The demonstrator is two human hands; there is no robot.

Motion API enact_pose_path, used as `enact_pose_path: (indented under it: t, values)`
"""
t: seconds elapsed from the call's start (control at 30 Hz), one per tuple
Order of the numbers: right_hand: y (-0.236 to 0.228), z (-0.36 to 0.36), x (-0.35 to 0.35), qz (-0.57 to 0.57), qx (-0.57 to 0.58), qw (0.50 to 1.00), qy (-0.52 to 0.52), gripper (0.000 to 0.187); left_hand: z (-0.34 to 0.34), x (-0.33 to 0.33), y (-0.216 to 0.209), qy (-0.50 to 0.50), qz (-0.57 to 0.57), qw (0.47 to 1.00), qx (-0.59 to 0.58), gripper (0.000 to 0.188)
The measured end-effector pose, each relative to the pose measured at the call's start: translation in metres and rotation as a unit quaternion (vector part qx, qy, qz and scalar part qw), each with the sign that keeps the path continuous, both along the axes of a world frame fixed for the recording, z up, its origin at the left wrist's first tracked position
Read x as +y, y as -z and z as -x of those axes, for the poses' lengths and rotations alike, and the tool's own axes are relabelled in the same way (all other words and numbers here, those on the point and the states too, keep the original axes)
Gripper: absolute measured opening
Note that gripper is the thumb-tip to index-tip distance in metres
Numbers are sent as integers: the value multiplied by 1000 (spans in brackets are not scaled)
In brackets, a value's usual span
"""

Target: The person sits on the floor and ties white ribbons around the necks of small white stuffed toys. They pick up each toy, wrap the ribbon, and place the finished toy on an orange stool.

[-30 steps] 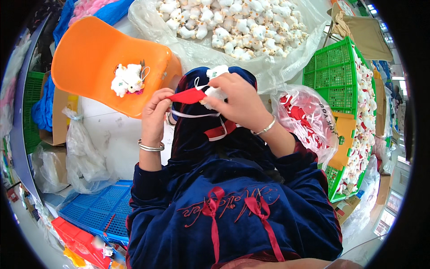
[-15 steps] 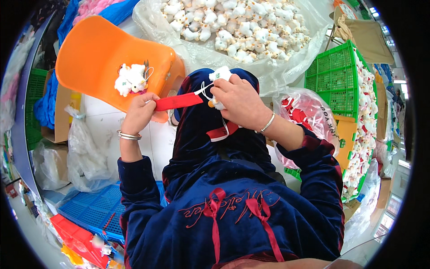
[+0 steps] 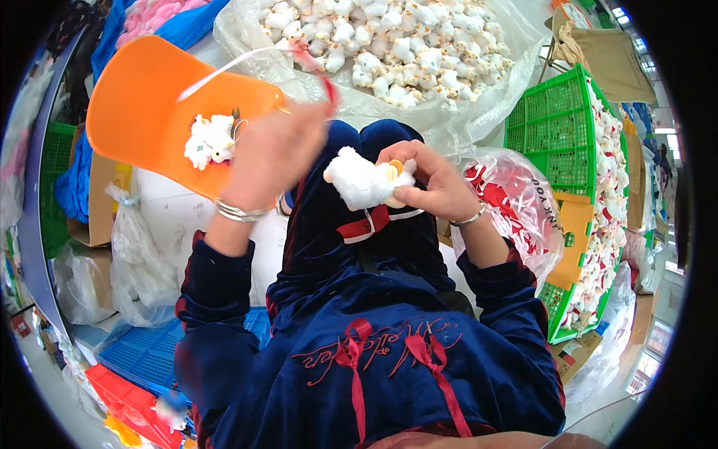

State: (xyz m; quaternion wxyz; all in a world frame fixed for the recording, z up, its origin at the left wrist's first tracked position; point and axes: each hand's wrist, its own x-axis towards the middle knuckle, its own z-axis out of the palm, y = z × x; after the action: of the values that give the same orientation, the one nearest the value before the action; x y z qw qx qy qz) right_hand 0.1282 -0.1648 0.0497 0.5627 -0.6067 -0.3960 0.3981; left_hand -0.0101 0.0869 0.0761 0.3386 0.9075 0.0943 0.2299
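My right hand (image 3: 441,183) pinches a small white plush toy (image 3: 355,179) by its end with the yellow-orange parts, above my lap. My left hand (image 3: 288,150) is raised beside it, between the toy and the orange chair, and is smeared by motion. From its fingers trails a red strip (image 3: 329,90) with a white band, blurred in an arc over the chair; the exact grip is not sharp. Another red strip with white edging (image 3: 363,224) lies on my lap below the toy. A few white plush toys (image 3: 209,142) sit on the orange chair (image 3: 142,97).
Ahead, a large clear plastic sack (image 3: 247,37) holds a heap of white plush toys (image 3: 426,52). At the right stand a clear bag of red strips (image 3: 508,202) and a green crate (image 3: 546,135) beside more toys. A blue crate (image 3: 142,348) lies at the lower left.
My left hand has moved up and right, swinging the red strip away from the toy. My right hand has moved lower and right, and the toy now lies sideways in its fingers.
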Motion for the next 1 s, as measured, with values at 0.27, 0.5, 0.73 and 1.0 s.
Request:
enact_pose_path:
  t: [0.27, 0.5, 0.73, 1.0]
  values:
    - [8, 7, 0, 5, -26, 1000, 12, 27, 15, -41, 26, 184, -105, 968, 130, 25]
    - [2, 28, 16, 16, -157, 981, 109, 29, 32, -66, 27, 100, 27, 984, 142, 45]
    - [-15, 16, 20, 24, 103, 981, 165, 19, 28, -64, 55, 29, 485, 872, 60, 42]
    - [18, 13, 26, 7, 38, 981, 192, 25, 30, -58, 71, 100, 572, 808, 99, 46]
